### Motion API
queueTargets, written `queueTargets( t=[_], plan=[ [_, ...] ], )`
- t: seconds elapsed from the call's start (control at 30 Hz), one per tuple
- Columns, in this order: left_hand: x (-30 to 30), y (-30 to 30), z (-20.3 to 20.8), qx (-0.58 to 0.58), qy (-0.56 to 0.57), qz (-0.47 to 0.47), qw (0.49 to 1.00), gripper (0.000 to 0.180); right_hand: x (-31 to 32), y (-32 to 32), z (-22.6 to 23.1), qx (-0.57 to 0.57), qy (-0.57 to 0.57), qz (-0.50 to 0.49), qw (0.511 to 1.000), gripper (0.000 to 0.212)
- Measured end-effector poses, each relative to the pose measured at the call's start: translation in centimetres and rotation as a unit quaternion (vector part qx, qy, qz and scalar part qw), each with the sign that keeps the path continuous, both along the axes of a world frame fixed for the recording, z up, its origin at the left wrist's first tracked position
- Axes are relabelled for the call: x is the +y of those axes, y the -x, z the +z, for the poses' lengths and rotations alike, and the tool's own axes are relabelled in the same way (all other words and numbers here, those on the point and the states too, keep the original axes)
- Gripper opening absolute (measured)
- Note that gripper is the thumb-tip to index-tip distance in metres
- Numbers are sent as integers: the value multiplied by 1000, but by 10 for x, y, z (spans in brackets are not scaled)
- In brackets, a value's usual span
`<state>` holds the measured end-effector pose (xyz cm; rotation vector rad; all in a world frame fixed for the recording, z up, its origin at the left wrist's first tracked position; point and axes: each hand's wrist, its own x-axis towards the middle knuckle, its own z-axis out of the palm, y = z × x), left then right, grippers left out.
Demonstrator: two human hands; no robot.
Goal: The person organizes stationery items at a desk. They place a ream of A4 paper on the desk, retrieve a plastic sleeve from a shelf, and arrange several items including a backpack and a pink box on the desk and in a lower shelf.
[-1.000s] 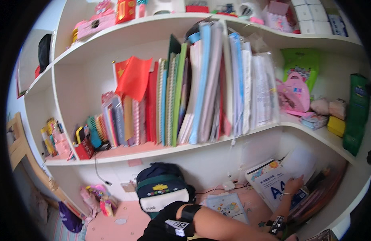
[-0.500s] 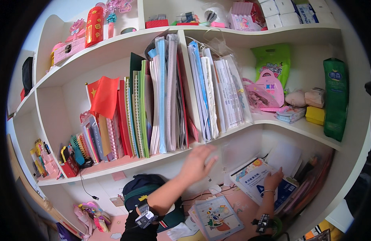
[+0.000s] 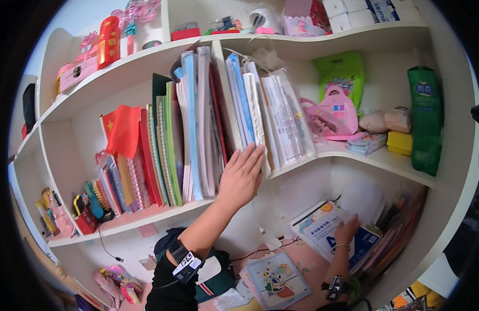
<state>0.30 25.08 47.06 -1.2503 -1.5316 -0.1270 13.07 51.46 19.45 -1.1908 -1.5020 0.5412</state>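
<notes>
Currently, the left hand [image 3: 241, 181] rests slightly parted fingers against upright papers [image 3: 254, 106] on the shelf [image 3: 296, 165]; below it, the right hand [image 3: 346, 231] touches a pack of paper [image 3: 318, 227], though I cannot tell whether its fingers pinch the edge.

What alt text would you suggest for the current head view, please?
A person's left hand is open against a row of upright books and folders on a white shelf, while the right hand rests on a white-and-blue pack below. A dark backpack with a white panel sits under the shelf.
</notes>
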Motion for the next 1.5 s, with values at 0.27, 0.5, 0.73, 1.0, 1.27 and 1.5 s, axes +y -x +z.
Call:
queueTargets(
  t=[0.27, 0.5, 0.73, 1.0, 1.27, 1.5],
  plan=[
    [-18, 5, -5, 12, 31, -107, 994, 29, -31, 14, 29, 24, -24, 150, 988, 42],
    [-40, 4, -35, 4, 29, -158, 987, 30, -131, 5, 157, 249, -331, 275, 868, 23],
    [-54, 2, -65, 6, 38, -140, 989, 28, -210, -80, 241, 438, -678, 162, 567, 15],
    [-43, -1, -65, 8, 6, -132, 991, 29, -201, -110, 239, 327, -766, 108, 543, 16],
    [10, -26, -23, -39, -2, -115, 993, 37, -188, -88, 222, 282, -665, 176, 669, 15],
    [64, -21, 11, 0, 35, -102, 994, 45, -105, 24, 205, 274, -316, 270, 867, 31]
  ],
)
